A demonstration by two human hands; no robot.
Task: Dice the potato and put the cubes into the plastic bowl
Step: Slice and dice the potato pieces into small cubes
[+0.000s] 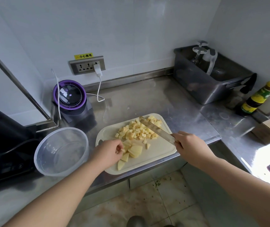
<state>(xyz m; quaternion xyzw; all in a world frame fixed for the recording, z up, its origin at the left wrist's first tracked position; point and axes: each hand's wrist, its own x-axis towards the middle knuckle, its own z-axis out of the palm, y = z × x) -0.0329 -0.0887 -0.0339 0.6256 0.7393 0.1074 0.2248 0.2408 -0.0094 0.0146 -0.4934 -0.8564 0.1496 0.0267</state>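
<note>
Stainless steel kitchen surface [147, 99] in a corner of white walls, seen from above by the person at work. On a pale cutting board [160, 153] at its front edge lay the potato: a heap of diced cubes [135, 130] toward the far side, and a few uncut slices [135, 150] with two wedges nearer the person. The left hand [109, 152] had its grip closed, fingertips pinching a small potato piece [123, 150] at the edge of the slices. The right hand [188, 145] had its grip clamped round the handle of a knife [157, 128], whose broad blade angled over the heap, tip pointing away. Just left of the board stood the clear plastic bowl [52, 171], with no potato in it. Dicing looked mostly done. To finish well, the left fingertips would best curl back on the stacked slices while the blade cut strips, then crossed them, before the cubes went to the bowl. Farther off: a purple-rimmed appliance [69, 95], a wall socket [87, 65] with a white plug, a grey tub [209, 89] and a sauce bottle [257, 100]
</note>
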